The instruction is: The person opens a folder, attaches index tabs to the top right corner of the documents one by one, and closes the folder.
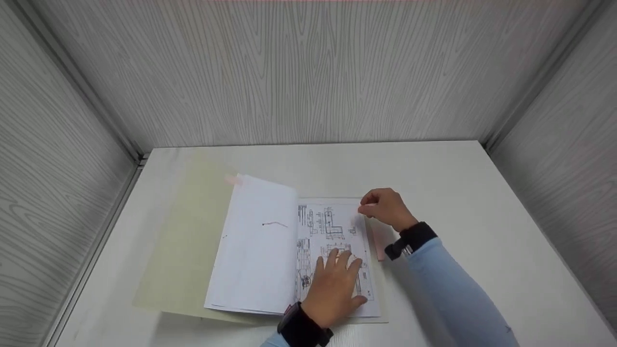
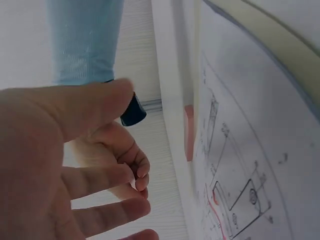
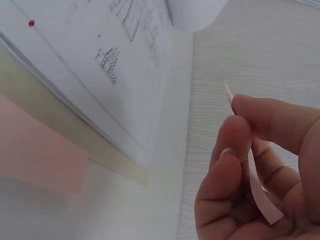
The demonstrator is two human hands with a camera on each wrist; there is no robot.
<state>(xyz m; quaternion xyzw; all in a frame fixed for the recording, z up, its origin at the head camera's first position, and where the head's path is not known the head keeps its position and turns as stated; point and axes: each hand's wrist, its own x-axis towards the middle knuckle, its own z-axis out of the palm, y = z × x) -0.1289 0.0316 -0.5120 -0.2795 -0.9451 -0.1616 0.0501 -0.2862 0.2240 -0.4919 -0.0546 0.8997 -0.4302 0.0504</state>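
A booklet of stapled sheets lies open on the table, with a technical drawing page (image 1: 332, 217) on the right and a blank white page (image 1: 260, 246) turned to the left. My left hand (image 1: 332, 289) rests on the lower part of the drawing, fingers spread. Near the drawing's top right corner, my right hand (image 1: 388, 209) pinches a narrow pink paper strip (image 3: 260, 195) between thumb and fingers. Another pink sticky tab (image 1: 377, 243) juts from the right edge of the pages, below the right hand. The pale yellow-green cover (image 1: 178, 250) is spread out to the left.
A small pink tab (image 1: 233, 180) marks the top left corner of the turned page. The white table (image 1: 482, 207) is bounded by a wood-grain back panel (image 1: 308, 72) and side panels. Black bands circle both wrists.
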